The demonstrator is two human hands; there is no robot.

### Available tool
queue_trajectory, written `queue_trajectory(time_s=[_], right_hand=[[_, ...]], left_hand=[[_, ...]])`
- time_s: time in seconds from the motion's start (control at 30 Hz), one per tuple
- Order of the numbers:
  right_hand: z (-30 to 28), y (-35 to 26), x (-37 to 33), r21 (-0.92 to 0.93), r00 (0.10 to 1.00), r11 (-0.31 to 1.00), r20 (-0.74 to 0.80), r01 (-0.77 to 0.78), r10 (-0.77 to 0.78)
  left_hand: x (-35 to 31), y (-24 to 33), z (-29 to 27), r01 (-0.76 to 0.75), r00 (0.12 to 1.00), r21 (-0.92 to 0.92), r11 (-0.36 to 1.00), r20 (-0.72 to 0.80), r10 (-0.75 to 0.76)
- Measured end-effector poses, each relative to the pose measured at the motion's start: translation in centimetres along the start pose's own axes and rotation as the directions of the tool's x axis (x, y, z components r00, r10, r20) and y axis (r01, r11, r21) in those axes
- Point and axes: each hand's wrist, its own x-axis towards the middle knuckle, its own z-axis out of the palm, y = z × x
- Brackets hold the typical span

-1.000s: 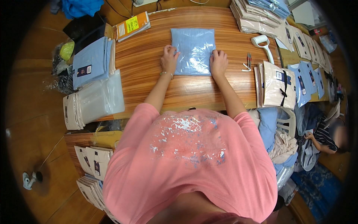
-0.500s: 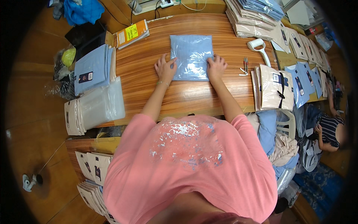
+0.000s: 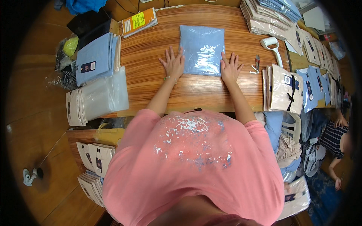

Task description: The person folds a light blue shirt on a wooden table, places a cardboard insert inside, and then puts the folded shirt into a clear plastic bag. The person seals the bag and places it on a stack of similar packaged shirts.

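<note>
A folded blue garment in a clear, shiny plastic bag (image 3: 201, 47) lies flat on the wooden table in front of me. My left hand (image 3: 174, 66) rests palm down with fingers spread, its thumb side along the bag's left edge. Flat at the bag's lower right edge is my right hand (image 3: 230, 69), its fingers also apart. Neither hand grips anything. To the right of my right hand lie small red-handled snips (image 3: 257, 62), with a small white object beside them.
Bagged beige garments (image 3: 281, 88) and a white lint roller (image 3: 272, 44) lie at right. Tall garment stacks (image 3: 264, 22) stand behind them. At left are blue garments (image 3: 90, 60), clear plastic bags (image 3: 107, 94) and an orange notebook (image 3: 139, 22). Another person (image 3: 335, 135) is at far right.
My fingers, earlier bent at the bag's side edges, now lie straight and spread on the table beside it. A bagged beige garment has appeared at lower right. The view has shifted slightly.
</note>
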Motion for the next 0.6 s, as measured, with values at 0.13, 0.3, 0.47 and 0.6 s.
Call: queue_trajectory(time_s=[0.13,0.3,0.47,0.6], right_hand=[[-0.9,0.2,0.0,0.021,0.991,0.999,0.125,-0.042,0.039],[-2.2,-0.7,-0.5,0.181,0.976,0.96,-0.013,0.215,-0.216],[-0.6,-1.6,-1.8,0.114,0.957,0.954,0.063,0.276,-0.284],[-1.1,-2.0,-1.5,0.162,0.959,0.95,0.054,0.268,-0.279]], left_hand=[[0.4,0.5,-0.4,0.012,0.999,0.034,0.999,0.033,-0.013],[-0.1,-0.6,-0.5,-0.08,0.996,-0.499,0.863,-0.083,0.044],[-1.7,2.1,1.0,-0.187,0.982,-0.173,0.967,-0.03,0.185],[-1.8,1.6,1.4,-0.21,0.978,-0.119,0.97,-0.031,0.208]])
